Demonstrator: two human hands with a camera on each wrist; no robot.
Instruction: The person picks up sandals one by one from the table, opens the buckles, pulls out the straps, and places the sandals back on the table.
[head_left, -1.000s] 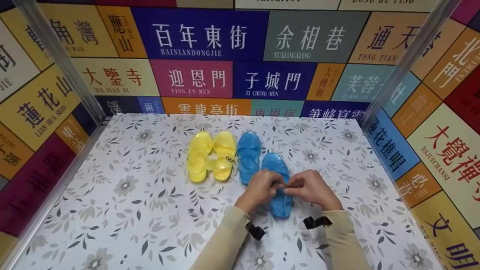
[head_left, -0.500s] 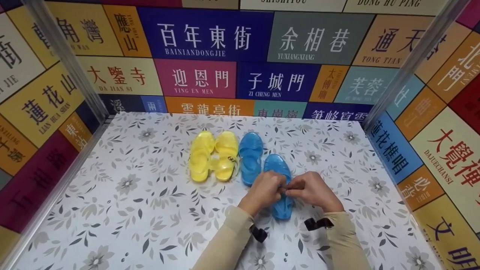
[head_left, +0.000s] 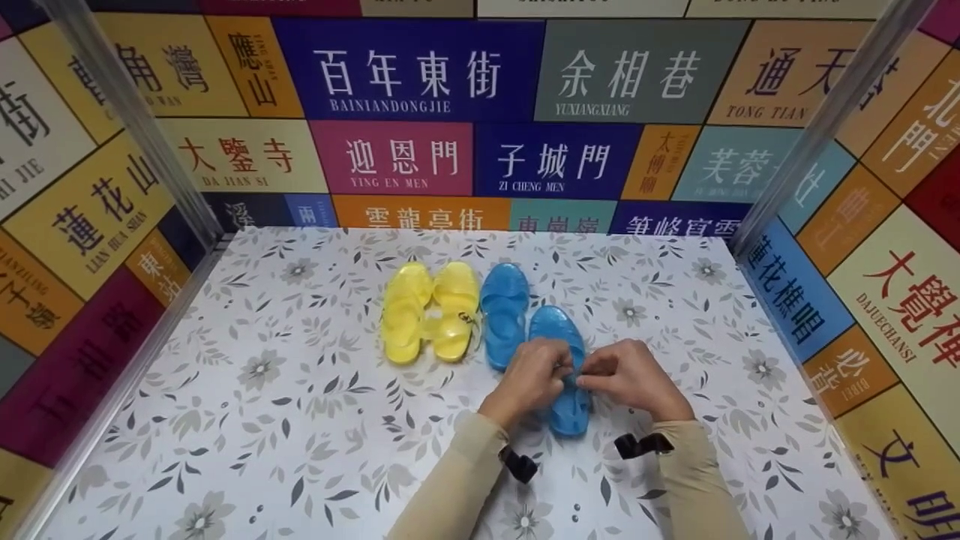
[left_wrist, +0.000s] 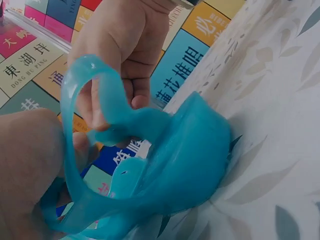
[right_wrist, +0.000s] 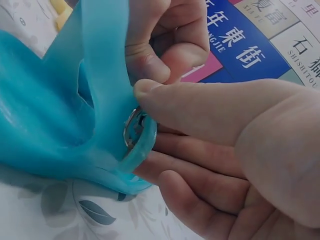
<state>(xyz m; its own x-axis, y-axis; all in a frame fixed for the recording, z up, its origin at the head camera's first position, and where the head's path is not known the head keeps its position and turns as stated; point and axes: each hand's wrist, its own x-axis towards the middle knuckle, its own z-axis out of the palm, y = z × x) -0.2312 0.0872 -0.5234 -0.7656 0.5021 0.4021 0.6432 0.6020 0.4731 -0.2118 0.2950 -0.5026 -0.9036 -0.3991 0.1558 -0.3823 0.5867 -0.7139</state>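
Note:
In the head view, a blue jelly sandal [head_left: 571, 418] stands on the table under both hands. My left hand [head_left: 531, 381] is at its left side, with curled fingers gripping the strap [left_wrist: 70, 142], which loops up over the heel in the left wrist view. From the right, my right hand [head_left: 634, 379] pinches the strap's end, thumb beside a small metal buckle [right_wrist: 131, 131]. The two hands' fingertips are close together over the sandal. Its mate, another blue sandal [head_left: 503, 315], lies just left and farther back.
A pair of yellow sandals, the left yellow sandal [head_left: 403, 315] and the right yellow sandal [head_left: 454, 322], lies left of the blue ones. The table [head_left: 285, 420] has a floral cover. Colourful lettered panels [head_left: 405, 67] and clear corner posts stand around it.
Both hands stay at the same blue sandal's strap. Half a second ago their fingers met; now a small gap shows between them in the head view.

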